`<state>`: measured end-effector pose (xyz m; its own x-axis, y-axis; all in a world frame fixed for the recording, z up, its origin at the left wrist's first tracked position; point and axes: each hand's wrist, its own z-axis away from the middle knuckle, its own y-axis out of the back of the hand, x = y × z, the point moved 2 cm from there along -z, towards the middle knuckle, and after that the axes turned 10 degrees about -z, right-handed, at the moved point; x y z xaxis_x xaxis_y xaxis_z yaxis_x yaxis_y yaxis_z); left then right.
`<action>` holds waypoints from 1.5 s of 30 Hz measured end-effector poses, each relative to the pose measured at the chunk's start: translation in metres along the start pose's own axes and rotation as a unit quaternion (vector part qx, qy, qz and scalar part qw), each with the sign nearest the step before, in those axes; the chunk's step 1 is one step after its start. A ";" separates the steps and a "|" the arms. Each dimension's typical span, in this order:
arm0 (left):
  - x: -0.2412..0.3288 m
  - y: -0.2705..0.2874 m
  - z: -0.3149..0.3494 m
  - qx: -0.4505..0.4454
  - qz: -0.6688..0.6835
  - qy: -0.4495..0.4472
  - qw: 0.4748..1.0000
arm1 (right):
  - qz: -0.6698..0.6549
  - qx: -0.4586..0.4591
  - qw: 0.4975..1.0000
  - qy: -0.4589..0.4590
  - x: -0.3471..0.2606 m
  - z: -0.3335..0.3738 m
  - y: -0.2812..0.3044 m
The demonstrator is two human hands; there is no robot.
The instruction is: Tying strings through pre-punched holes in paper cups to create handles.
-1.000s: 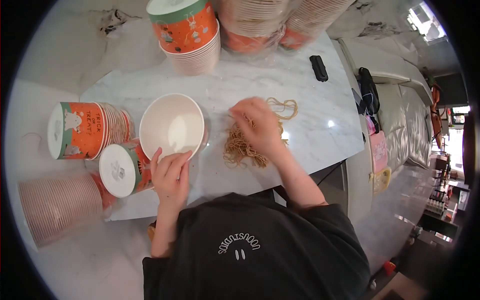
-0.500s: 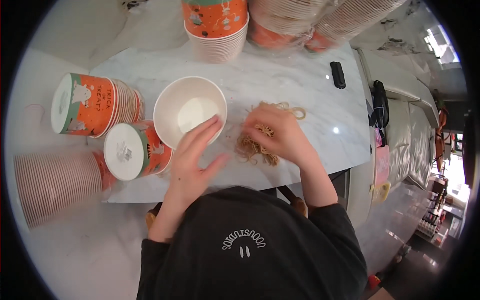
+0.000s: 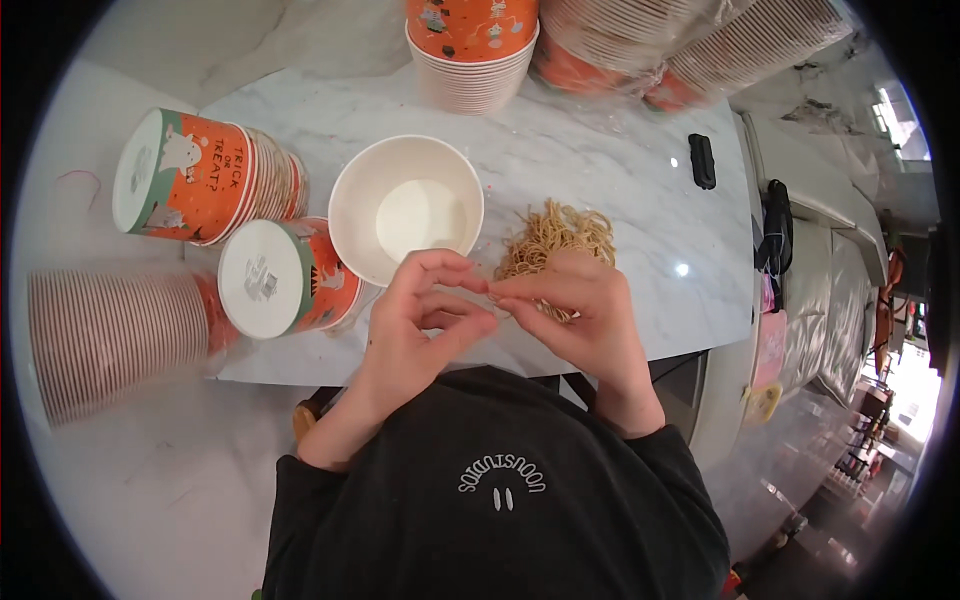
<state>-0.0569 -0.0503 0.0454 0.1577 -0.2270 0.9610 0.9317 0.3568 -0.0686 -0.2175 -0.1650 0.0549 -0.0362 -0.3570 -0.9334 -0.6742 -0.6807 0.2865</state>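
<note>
A tangled pile of thin tan elastic bands (image 3: pixel 560 232) lies on the white marble table (image 3: pixel 640 250). Just left of it stands an open white paper bowl (image 3: pixel 405 205), upright and empty. My left hand (image 3: pixel 415 325) and my right hand (image 3: pixel 585 320) meet fingertip to fingertip at the pile's near edge, in front of the bowl. Both pinch a thin band (image 3: pixel 497 297) between thumb and fingers. My right hand covers the pile's near part.
A stack of orange printed bowls (image 3: pixel 205 180) lies on its side at the left, with a white-bottomed one (image 3: pixel 275 278) next to it. A sleeved stack (image 3: pixel 110 340) lies further left. More stacks (image 3: pixel 470 45) stand at the back. A small black object (image 3: pixel 703 160) lies at the right.
My left hand has left the white bowl's rim and come across to meet my right hand. My right hand has drawn back from the pile's middle to its near edge with a band.
</note>
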 end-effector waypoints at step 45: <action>-0.039 0.011 0.000 -0.128 0.114 0.089 0.981 | -0.029 -0.020 0.997 -0.063 0.006 0.026 -0.025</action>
<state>-0.0530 -0.0377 0.0067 0.4041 -0.3305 0.8529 0.9140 0.1825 -0.3624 -0.2201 -0.1338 0.0361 -0.0915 -0.2347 -0.9677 -0.6481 -0.7238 0.2368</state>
